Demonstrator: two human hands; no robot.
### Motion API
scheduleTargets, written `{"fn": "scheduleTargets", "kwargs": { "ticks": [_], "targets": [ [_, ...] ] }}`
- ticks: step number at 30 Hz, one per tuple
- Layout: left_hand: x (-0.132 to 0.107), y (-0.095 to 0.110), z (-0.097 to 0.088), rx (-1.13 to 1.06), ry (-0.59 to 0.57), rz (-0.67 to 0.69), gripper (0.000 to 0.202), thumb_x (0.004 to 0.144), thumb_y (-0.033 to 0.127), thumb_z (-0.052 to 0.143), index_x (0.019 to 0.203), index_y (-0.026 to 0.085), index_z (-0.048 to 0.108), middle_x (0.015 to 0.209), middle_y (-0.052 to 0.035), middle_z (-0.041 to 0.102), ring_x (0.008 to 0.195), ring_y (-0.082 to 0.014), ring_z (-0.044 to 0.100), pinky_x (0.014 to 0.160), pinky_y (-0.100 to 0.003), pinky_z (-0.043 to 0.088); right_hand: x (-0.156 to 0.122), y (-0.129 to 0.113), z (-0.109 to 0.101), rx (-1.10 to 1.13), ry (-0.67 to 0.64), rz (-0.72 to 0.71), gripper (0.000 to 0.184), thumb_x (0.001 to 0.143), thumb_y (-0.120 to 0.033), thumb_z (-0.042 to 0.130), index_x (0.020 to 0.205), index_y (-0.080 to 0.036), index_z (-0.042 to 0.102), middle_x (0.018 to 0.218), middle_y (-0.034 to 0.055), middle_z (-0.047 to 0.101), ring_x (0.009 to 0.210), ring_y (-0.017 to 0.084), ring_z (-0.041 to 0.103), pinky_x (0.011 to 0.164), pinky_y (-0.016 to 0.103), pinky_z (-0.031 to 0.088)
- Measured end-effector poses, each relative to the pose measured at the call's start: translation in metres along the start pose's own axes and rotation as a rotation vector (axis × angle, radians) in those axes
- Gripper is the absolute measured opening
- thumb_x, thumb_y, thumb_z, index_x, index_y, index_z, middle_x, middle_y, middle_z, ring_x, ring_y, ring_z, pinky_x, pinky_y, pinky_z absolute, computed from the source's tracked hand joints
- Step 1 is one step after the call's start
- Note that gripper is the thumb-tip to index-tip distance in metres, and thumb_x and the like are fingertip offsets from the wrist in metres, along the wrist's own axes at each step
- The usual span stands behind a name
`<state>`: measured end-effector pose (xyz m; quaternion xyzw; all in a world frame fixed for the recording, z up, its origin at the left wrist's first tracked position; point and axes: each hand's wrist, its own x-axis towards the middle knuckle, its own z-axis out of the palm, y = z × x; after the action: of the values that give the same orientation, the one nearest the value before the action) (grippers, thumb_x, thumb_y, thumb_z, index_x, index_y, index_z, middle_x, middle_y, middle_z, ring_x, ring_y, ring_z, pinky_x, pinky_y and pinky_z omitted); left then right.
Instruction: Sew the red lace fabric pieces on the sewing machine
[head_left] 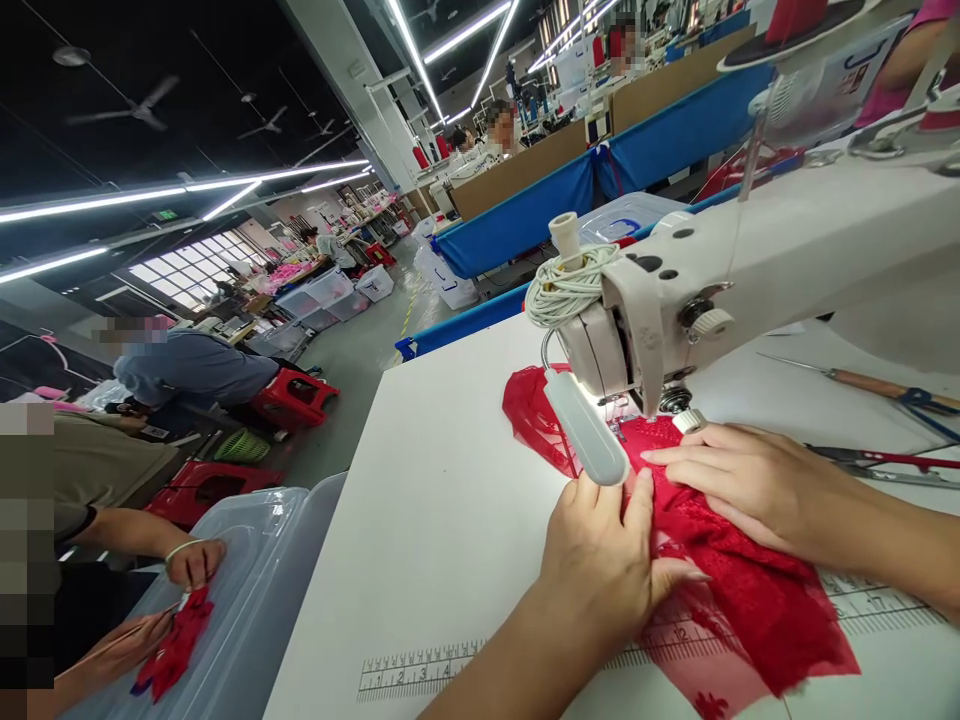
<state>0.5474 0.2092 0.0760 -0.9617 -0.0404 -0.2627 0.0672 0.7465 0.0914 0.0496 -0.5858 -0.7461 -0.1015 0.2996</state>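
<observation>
A piece of red lace fabric [750, 590] lies on the white sewing table [442, 500], running under the head of a white sewing machine [750, 260]. My left hand [607, 560] presses on the fabric's left edge, fingers pinching it just below the machine's small lamp [589, 430]. My right hand [742, 480] lies flat on the fabric to the right of the needle area, fingers pointing left toward the presser foot [675, 405].
A printed ruler [420, 670] runs along the table's front edge. Scissors and tools [885, 455] lie at the right. At the lower left, another person's hands [191, 560] hold red fabric over a clear plastic bin [255, 560]. Other workers, red stools and blue-skirted tables stand beyond.
</observation>
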Motion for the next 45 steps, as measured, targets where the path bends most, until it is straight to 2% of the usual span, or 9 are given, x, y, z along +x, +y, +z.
{"fn": "scheduleTargets", "kwargs": {
  "ticks": [12, 25, 27, 29, 31, 33, 37, 40, 45],
  "targets": [
    [-0.002, -0.008, 0.005, 0.079, -0.039, -0.003, 0.079, 0.101, 0.074, 0.028, 0.126, 0.012, 0.07, 0.121, -0.0193, 0.068, 0.1, -0.0282, 0.063, 0.08, -0.039, 0.054, 0.004, 0.0, 0.001, -0.077, -0.047, 0.045, 0.036, 0.092, -0.007, 0.04, 0.108, -0.021, 0.069, 0.121, 0.0062, 0.074, 0.098, 0.024, 0.064, 0.081, 0.037, 0.057],
    [0.003, -0.02, 0.006, 0.056, -0.027, 0.017, 0.078, 0.102, 0.072, 0.028, 0.134, 0.011, 0.064, 0.123, -0.0192, 0.067, 0.097, -0.0285, 0.062, 0.077, -0.039, 0.05, 0.011, 0.009, 0.004, -0.016, -0.026, 0.052, 0.037, 0.097, -0.012, 0.036, 0.111, -0.021, 0.07, 0.109, 0.0101, 0.074, 0.085, 0.022, 0.064, 0.071, 0.035, 0.055],
    [0.005, -0.02, 0.005, 0.0, -0.02, 0.066, 0.079, 0.103, 0.072, 0.026, 0.125, 0.008, 0.067, 0.113, -0.0191, 0.068, 0.093, -0.0275, 0.062, 0.079, -0.04, 0.05, 0.011, 0.009, 0.002, -0.007, -0.041, 0.053, 0.036, 0.1, -0.015, 0.038, 0.118, -0.021, 0.068, 0.114, 0.0107, 0.074, 0.088, 0.023, 0.065, 0.072, 0.035, 0.055],
    [0.008, -0.02, 0.005, -0.088, -0.022, 0.14, 0.076, 0.104, 0.069, 0.023, 0.101, 0.01, 0.071, 0.093, -0.0139, 0.066, 0.081, -0.0237, 0.059, 0.076, -0.038, 0.05, 0.009, 0.01, 0.002, 0.003, -0.055, 0.032, 0.038, 0.102, -0.016, 0.037, 0.128, -0.021, 0.065, 0.122, 0.0103, 0.073, 0.092, 0.022, 0.066, 0.074, 0.035, 0.055],
    [0.01, -0.019, 0.006, -0.152, -0.02, 0.184, 0.071, 0.107, 0.064, 0.022, 0.077, 0.015, 0.063, 0.076, -0.0071, 0.059, 0.067, -0.0192, 0.053, 0.065, -0.034, 0.046, 0.006, 0.012, 0.002, -0.004, -0.044, -0.024, 0.042, 0.101, -0.013, 0.036, 0.131, -0.022, 0.063, 0.128, 0.0086, 0.072, 0.096, 0.022, 0.066, 0.077, 0.035, 0.054],
    [0.011, -0.018, 0.006, -0.163, -0.027, 0.16, 0.066, 0.109, 0.057, 0.022, 0.071, 0.017, 0.057, 0.07, -0.0042, 0.054, 0.061, -0.0173, 0.049, 0.058, -0.031, 0.042, 0.003, 0.011, 0.003, -0.026, -0.024, -0.066, 0.043, 0.098, -0.011, 0.038, 0.13, -0.023, 0.065, 0.126, 0.0073, 0.073, 0.1, 0.023, 0.066, 0.08, 0.037, 0.053],
    [0.01, -0.015, 0.003, -0.134, -0.104, 0.049, 0.062, 0.109, 0.055, 0.025, 0.095, 0.011, 0.066, 0.078, -0.0072, 0.06, 0.067, -0.0197, 0.055, 0.057, -0.032, 0.047, 0.0, 0.007, 0.003, -0.067, -0.032, -0.037, 0.04, 0.098, -0.012, 0.041, 0.125, -0.022, 0.068, 0.116, 0.0073, 0.076, 0.1, 0.024, 0.066, 0.083, 0.039, 0.05],
    [0.007, -0.012, 0.001, -0.097, -0.096, 0.065, 0.064, 0.108, 0.058, 0.031, 0.112, 0.007, 0.069, 0.093, -0.0135, 0.067, 0.078, -0.0223, 0.061, 0.064, -0.034, 0.054, 0.002, 0.005, 0.002, -0.086, -0.012, -0.027, 0.035, 0.101, -0.016, 0.04, 0.12, -0.021, 0.069, 0.113, 0.0068, 0.076, 0.096, 0.024, 0.065, 0.08, 0.039, 0.049],
    [0.004, -0.008, -0.001, -0.024, -0.041, 0.078, 0.066, 0.106, 0.061, 0.036, 0.12, 0.006, 0.071, 0.114, -0.0197, 0.071, 0.086, -0.0253, 0.063, 0.071, -0.038, 0.057, 0.003, 0.006, 0.002, -0.121, 0.026, -0.038, 0.036, 0.102, -0.012, 0.035, 0.114, -0.021, 0.067, 0.112, 0.006, 0.077, 0.094, 0.023, 0.064, 0.08, 0.039, 0.044]
  ]
}}
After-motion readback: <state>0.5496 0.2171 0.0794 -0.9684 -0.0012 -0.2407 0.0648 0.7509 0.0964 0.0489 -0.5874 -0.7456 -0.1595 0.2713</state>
